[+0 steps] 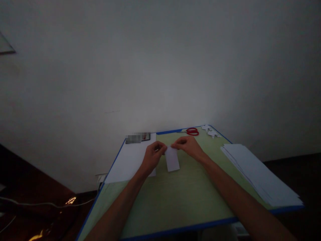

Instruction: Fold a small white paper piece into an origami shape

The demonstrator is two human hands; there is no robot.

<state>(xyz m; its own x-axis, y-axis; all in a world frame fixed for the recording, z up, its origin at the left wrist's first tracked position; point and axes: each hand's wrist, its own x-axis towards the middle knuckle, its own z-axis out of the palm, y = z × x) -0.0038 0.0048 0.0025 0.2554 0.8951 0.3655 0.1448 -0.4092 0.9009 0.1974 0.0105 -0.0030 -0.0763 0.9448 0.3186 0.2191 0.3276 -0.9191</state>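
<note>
A small white rectangular piece of paper [172, 160] hangs between my two hands above the middle of the table. My left hand [153, 154] pinches its upper left corner between thumb and fingertips. At the upper right corner, my right hand [188, 146] holds it in the same kind of pinch. Behind my left hand lies a large white sheet [122, 167], partly covered by that hand and forearm. Scissors with red handles [192, 131] rest just beyond my right hand, their blades pointing left.
The green tabletop [185, 197] has a blue edge and stands against a grey wall [160, 67]. A stack of white paper [260, 174] lies at the right, cut paper scraps [212, 134] at the back right corner. A phone-like device [145, 137], partly blurred out, sits at the back left.
</note>
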